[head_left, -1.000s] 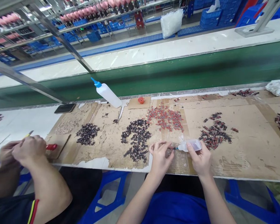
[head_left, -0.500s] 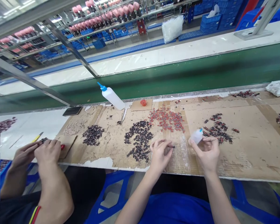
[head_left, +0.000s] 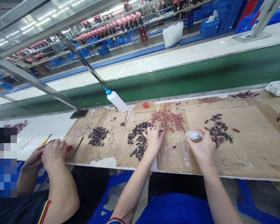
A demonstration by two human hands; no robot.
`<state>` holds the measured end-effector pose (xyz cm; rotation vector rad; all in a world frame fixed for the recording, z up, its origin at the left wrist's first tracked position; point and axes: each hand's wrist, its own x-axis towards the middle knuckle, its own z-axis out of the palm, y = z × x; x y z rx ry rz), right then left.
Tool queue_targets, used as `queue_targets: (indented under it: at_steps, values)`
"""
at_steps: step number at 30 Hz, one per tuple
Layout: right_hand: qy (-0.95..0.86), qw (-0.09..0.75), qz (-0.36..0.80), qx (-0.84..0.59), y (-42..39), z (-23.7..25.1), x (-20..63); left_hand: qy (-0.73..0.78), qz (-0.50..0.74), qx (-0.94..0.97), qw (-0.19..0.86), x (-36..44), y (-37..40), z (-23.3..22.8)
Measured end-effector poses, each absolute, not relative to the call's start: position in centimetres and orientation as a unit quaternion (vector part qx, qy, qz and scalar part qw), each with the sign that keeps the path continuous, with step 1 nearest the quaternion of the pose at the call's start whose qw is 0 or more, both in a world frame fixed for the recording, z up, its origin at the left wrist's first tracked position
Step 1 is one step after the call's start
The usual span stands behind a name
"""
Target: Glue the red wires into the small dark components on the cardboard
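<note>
left hand point(head_left: 154, 138) resting on dark pile of small parts point(head_left: 138, 140), right hand point(head_left: 202, 146) gripping small squeeze bottle point(head_left: 192, 134), cardboard-covered bench point(head_left: 247, 146)

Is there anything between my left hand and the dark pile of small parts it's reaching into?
Nothing visible stands in the way. Your left hand already rests at the upper right edge of the dark pile of small parts, fingers on it. The small squeeze bottle is off to the right in your right hand.
</note>
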<state>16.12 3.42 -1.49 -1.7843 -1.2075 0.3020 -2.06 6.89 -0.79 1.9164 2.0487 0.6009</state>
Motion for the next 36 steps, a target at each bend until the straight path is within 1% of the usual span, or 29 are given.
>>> queue_targets:
  at_steps: [6,9,12,14,15,17,19,20,22,25,30,33,36]
  values:
    - [-0.521,0.429,0.081,-0.733,4.6,-2.5,16.4,0.681,0.234,0.680,0.136,-2.3,6.4,-1.0]
    - [-0.545,0.420,0.080,-0.722,5.1,-2.8,16.4,0.657,0.264,0.691,0.144,-2.2,5.4,-0.7]
    - [-0.535,0.437,0.084,-0.718,4.1,-1.9,16.3,0.624,0.302,0.706,0.147,-2.0,3.7,-0.3]
    - [-0.507,0.470,0.082,-0.718,2.4,-0.8,16.2,0.596,0.323,0.722,0.140,-1.7,2.3,-0.1]
    - [-0.497,0.488,0.107,-0.710,1.4,-0.2,16.1,0.583,0.334,0.729,0.134,-1.6,1.6,0.0]
    - [-0.481,0.526,0.232,-0.662,-0.5,0.7,15.8,0.557,0.350,0.743,0.125,-1.3,0.4,0.2]
    - [-0.471,0.516,0.392,-0.599,-1.7,1.1,15.2,0.534,0.356,0.757,0.122,-1.1,-0.5,0.3]
    - [-0.461,0.510,0.449,-0.571,-1.9,1.2,15.0,0.524,0.357,0.763,0.122,-1.0,-0.7,0.3]
    - [-0.443,0.503,0.514,-0.535,-1.9,1.1,14.6,0.507,0.360,0.774,0.121,-0.9,-1.0,0.2]
    - [-0.437,0.495,0.547,-0.515,-1.5,1.1,14.5,0.503,0.352,0.780,0.117,-1.0,-0.9,-0.1]
    - [-0.418,0.439,0.613,-0.507,-1.3,0.4,15.4,0.510,0.293,0.798,0.132,-0.9,-0.4,-0.7]
    - [-0.388,0.455,0.609,-0.521,-1.3,-0.7,15.9,0.496,0.280,0.807,0.154,-0.6,0.0,-0.8]
    - [-0.374,0.491,0.574,-0.538,-1.0,-2.0,16.1,0.537,0.278,0.778,0.172,-0.4,0.4,-1.2]
